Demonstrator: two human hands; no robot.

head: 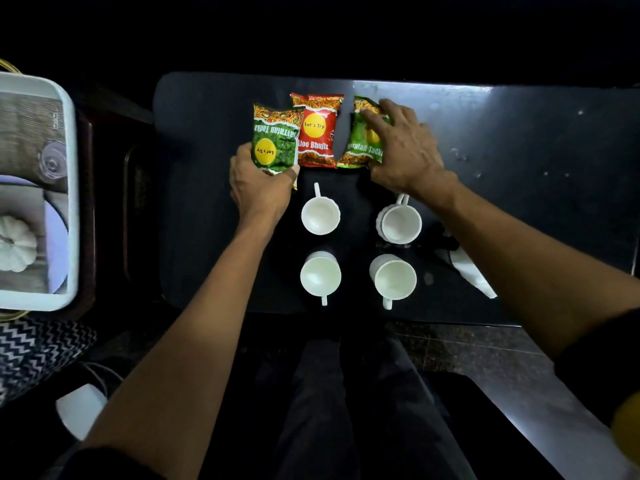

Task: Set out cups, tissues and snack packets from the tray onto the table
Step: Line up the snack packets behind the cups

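Three snack packets lie in a row at the far side of the black table [207, 109]. My left hand [258, 187] grips the bottom of the left green packet [275, 136]. The red packet [316, 131] lies in the middle, untouched. My right hand [403, 147] rests on the right green packet [362, 143], fingers curled over its top edge. Nearer me stand white cups: a far left cup [320, 214], a far right stacked pair [400, 223], a near left cup [320, 275] and a near right cup [393, 277]. White tissues [472, 271] lie partly under my right forearm.
A white tray [71, 188] with a printed picture on its base sits on a low stand to the left. A zigzag-patterned cushion [38, 351] and a white object [81, 408] lie at lower left. My dark-trousered legs are below the table's near edge.
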